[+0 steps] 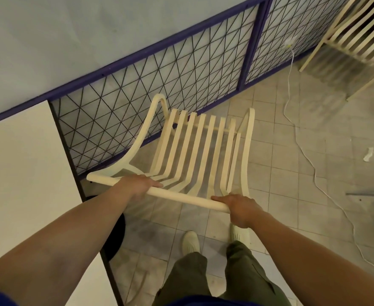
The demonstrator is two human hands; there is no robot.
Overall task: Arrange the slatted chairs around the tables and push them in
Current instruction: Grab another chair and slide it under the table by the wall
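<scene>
A cream slatted chair (195, 149) stands on the tiled floor right in front of me, its seat pointing away toward the fence panel. My left hand (137, 186) grips the left part of its round top rail. My right hand (241, 208) grips the right end of the same rail. A white table (27, 173) with a dark edge lies at the left, its corner beside the chair's left side. A second slatted chair (356, 36) stands at the top right.
A purple-framed wire-mesh fence (170, 69) runs diagonally behind the chair. A white cord (303, 151) trails across the floor tiles at the right, near a scrap of white paper (368, 153). A black round table base (115, 237) sits under the table edge. My feet stand just behind the chair.
</scene>
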